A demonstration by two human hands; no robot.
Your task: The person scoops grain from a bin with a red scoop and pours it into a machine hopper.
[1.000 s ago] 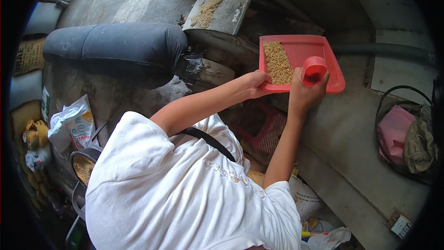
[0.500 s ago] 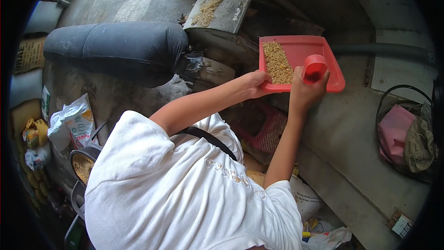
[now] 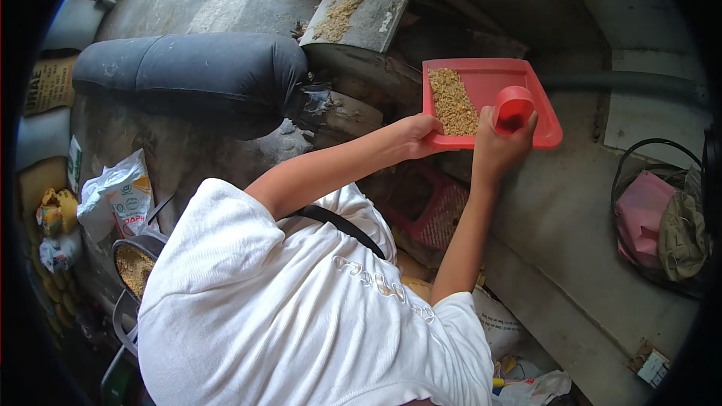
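Observation:
A red plastic dustpan (image 3: pixel 496 74) is held out in front of my body, with a heap of yellowish-brown grain (image 3: pixel 451 98) lying along its left side. My left hand (image 3: pixel 418 137) grips the pan's near left corner, thumb at the rim. The fingers of my right hand (image 3: pixel 502 143) are closed around the round red handle (image 3: pixel 516 98) at the pan's right side. Part of both hands' fingers is hidden under or behind the pan and handle.
A dark stuffed bolster shape (image 3: pixel 188 79) lies at left. More grain sits on a curved grey block (image 3: pixel 380 19) behind. A pot of grain (image 3: pixel 134 269) is at my left side, near a plastic bag (image 3: pixel 124 195). At right are a bag-filled basket (image 3: pixel 654 210) and a grey ledge (image 3: pixel 571 256).
Almost nothing differs. The view shifts very slightly, while both hands keep the same hold on the dustpan and the grain heap stays at its left side.

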